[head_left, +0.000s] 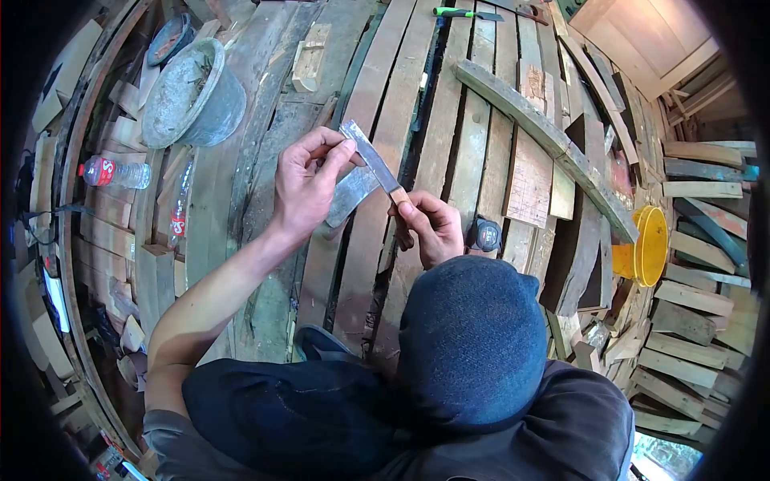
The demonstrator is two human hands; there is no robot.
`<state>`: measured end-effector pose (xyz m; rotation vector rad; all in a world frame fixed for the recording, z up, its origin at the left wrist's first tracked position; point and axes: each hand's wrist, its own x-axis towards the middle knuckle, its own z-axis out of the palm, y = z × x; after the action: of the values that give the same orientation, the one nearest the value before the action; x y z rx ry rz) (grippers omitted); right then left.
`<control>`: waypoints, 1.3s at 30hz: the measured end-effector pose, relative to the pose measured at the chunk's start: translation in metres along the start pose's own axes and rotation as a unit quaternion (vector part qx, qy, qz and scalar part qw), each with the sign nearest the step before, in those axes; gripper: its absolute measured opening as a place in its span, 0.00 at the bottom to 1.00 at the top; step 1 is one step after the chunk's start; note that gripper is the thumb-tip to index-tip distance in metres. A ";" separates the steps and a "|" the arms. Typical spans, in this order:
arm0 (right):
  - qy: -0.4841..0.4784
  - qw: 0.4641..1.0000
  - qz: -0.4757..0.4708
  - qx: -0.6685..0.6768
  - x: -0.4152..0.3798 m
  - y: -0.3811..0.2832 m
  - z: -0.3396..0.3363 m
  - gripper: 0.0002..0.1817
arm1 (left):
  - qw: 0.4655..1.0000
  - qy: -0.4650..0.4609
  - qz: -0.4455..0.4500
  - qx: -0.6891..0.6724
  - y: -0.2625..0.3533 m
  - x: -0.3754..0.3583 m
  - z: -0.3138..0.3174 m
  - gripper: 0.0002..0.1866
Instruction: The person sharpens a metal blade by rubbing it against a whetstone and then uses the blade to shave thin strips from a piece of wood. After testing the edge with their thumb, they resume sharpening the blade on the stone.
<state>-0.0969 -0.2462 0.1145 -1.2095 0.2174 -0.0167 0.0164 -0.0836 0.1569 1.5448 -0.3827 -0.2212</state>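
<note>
Pinching chisel (pixel 375 164) blade, fingers (pixel 341 152) (left hand (pixel 305 188))

Left hand (pixel 309 186) raised, fingertips pinched; right hand (pixel 429 227) fisted in tight grip.

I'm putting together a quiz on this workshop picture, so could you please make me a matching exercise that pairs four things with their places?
Things:
1. Chisel
2. Grey bucket
3. Water bottle
4. Yellow bucket

Places:
A. lying at the right edge, by stacked offcuts
B. far left, lying on its side on the planks
C. held between the left hand and the right hand
D. upper left, tipped on the planks

Pairs: 1-C, 2-D, 3-B, 4-A
</note>
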 end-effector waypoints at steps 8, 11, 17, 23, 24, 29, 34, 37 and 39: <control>-0.018 0.998 0.031 0.044 0.001 -0.002 -0.001 0.12 | 0.999 -0.022 -0.011 -0.035 0.002 0.002 -0.002 0.07; -0.022 0.997 0.040 0.059 0.001 0.000 -0.002 0.12 | 1.000 -0.023 -0.008 -0.015 0.000 0.002 -0.003 0.07; -0.019 0.998 0.029 0.058 0.000 0.001 -0.001 0.12 | 0.998 -0.043 -0.014 -0.036 0.000 0.002 -0.005 0.06; -0.021 0.996 0.035 0.073 0.000 0.002 -0.002 0.12 | 0.995 -0.088 -0.020 -0.053 -0.009 -0.002 0.000 0.05; -0.021 0.996 0.039 0.076 0.000 0.001 -0.001 0.13 | 0.995 -0.092 -0.023 -0.037 -0.009 -0.003 0.000 0.05; -0.028 0.994 0.055 0.092 -0.001 -0.001 0.000 0.13 | 0.992 -0.116 -0.040 0.018 -0.006 -0.003 -0.002 0.04; -0.041 0.991 0.054 0.116 -0.002 -0.002 0.000 0.14 | 0.991 -0.121 -0.050 -0.004 -0.005 -0.004 -0.002 0.04; -0.054 0.986 0.064 0.145 -0.002 -0.004 0.001 0.15 | 0.992 -0.114 -0.037 -0.042 -0.005 -0.005 0.002 0.07; -0.063 0.982 0.070 0.163 -0.002 -0.006 0.001 0.15 | 0.991 -0.115 -0.033 -0.060 -0.005 -0.005 0.003 0.10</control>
<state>-0.0986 -0.2471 0.1204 -0.8639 0.1796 0.1428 0.0111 -0.0847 0.1510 1.4182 -0.4920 -0.4688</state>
